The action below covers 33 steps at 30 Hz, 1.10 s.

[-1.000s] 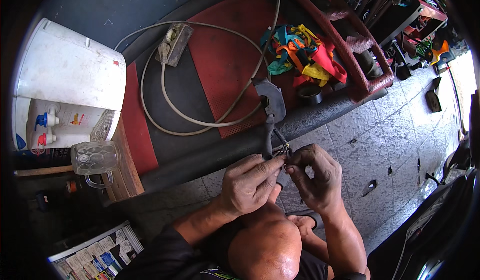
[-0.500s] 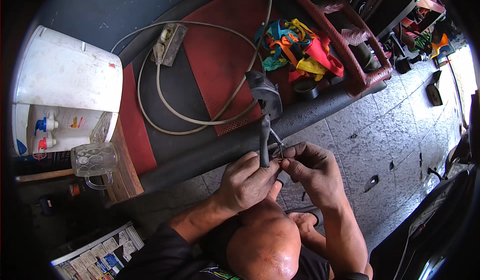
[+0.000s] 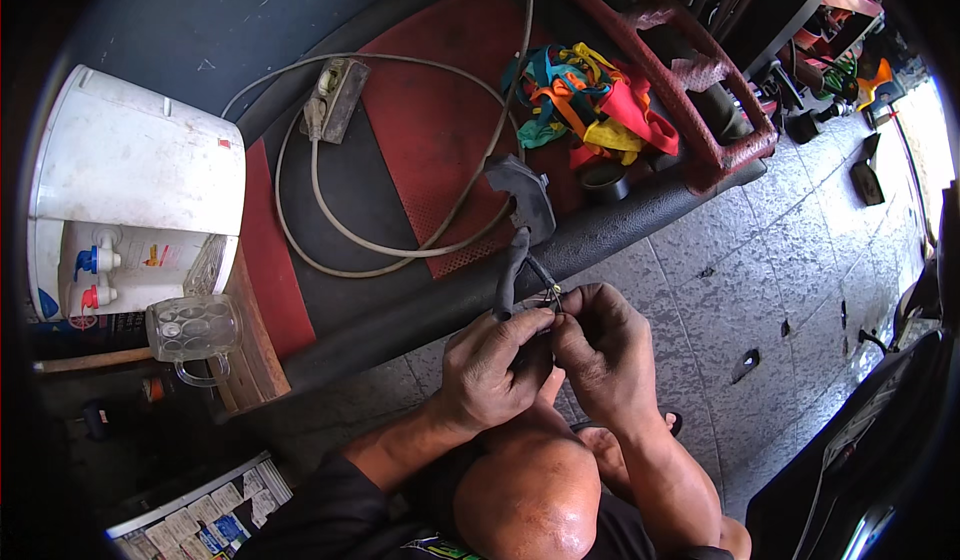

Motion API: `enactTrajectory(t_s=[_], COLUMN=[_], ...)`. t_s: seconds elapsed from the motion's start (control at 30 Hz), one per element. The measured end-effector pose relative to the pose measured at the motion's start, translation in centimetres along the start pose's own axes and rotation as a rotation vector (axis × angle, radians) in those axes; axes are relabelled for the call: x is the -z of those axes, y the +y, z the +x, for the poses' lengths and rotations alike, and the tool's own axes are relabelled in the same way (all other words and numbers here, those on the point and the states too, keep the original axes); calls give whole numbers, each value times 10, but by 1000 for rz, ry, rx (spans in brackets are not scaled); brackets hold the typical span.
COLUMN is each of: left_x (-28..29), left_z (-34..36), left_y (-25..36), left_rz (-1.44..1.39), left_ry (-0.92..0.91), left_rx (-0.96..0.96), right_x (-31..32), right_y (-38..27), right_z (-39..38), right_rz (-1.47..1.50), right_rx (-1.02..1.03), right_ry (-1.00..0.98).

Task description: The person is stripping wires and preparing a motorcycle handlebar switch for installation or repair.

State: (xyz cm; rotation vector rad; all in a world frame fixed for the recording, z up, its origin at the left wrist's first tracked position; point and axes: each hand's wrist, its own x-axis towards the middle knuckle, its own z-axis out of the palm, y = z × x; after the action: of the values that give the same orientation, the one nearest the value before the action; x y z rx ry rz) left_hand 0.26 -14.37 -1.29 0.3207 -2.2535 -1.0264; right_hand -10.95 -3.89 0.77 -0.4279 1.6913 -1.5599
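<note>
My left hand [image 3: 490, 370] is closed on thin dark wires [image 3: 555, 296] with its thumb and index finger. My right hand [image 3: 605, 350] pinches the same wire ends, its fingertips almost touching the left ones. The wires come out of a black sleeved cable [image 3: 512, 270], whose thicker branch lies just above my left fingers. The cable leads up to a dark grey, curved housing [image 3: 518, 200] at the front edge of the red-and-black bench [image 3: 420, 120]. My fingers hide the very ends of the wires.
A white water dispenser [image 3: 135, 150] and glass mug [image 3: 190, 330] are at left. A power strip [image 3: 338, 100], looped cord, coloured straps [image 3: 595, 100], black roll [image 3: 605, 184] and red metal frame [image 3: 725, 140] sit on the bench. Tiled floor [image 3: 780, 260] lies right; a black vehicle [image 3: 850, 440] stands lower right.
Both my hands have shifted slightly left, still pinching the wires. The housing and sleeved cable have moved left and tilted, with the cable's branch now angled down toward my left fingers.
</note>
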Motion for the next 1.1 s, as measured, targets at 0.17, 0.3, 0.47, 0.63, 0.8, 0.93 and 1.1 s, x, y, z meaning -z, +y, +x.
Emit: enactTrajectory(t_s=[0.17, 0.3, 0.47, 0.63, 0.8, 0.93, 1.1], left_x=[10, 16, 23, 24, 18, 11, 13], left_z=[7, 15, 23, 26, 26, 21, 23], left_y=[8, 16, 19, 20, 16, 20, 18], left_rz=[-63, -133, -219, -259, -269, -270, -79], left_ry=[-51, -82, -143, -192, -149, -17, -39], left_rx=[138, 265, 364, 434, 365, 413, 141], right_x=[1, 9, 16, 13, 8, 3, 1], right_y=[-8, -15, -20, -13, 3, 10, 10], right_z=[-6, -5, -5, -6, -7, -7, -7], right_rz=[18, -129, -227, -272, -107, -105, -125], right_rx=[-20, 96, 291, 419, 457, 440, 493], right_ry=[56, 13, -28, 27, 88, 151, 161])
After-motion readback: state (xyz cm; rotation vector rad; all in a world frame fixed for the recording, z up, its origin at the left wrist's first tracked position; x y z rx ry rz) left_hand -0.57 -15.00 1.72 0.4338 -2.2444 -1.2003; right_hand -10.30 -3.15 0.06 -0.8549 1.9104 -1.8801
